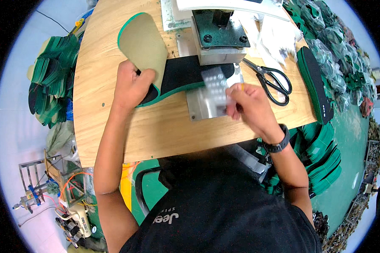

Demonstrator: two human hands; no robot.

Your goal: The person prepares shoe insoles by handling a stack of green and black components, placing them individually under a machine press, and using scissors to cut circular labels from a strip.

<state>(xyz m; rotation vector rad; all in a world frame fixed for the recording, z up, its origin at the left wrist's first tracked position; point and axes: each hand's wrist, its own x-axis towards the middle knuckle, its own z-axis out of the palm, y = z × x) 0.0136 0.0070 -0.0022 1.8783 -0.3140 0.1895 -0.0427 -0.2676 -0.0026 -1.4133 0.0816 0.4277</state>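
Observation:
My left hand (pixel 133 84) is closed around a green-edged insole with its beige underside (pixel 145 44) turned up, thumb on top. A black-topped insole (pixel 179 76) with a green edge lies against it and runs under the block of a press (pixel 219 55); its near end is also at my left hand. My right hand (pixel 251 103) pinches a translucent film sheet (pixel 216 86) with small pale marks, blurred by motion. The film hangs over the black insole's edge and the metal base plate (pixel 198 109).
Black-handled scissors (pixel 278 86) lie right of the press. Further right, stacked black insoles (pixel 312 84) stand at the table edge. White film scraps (pixel 274 38) lie behind. Green insole piles (pixel 50 80) are left of the wooden table (pixel 97 126); bagged ones (pixel 329 42) lie at right.

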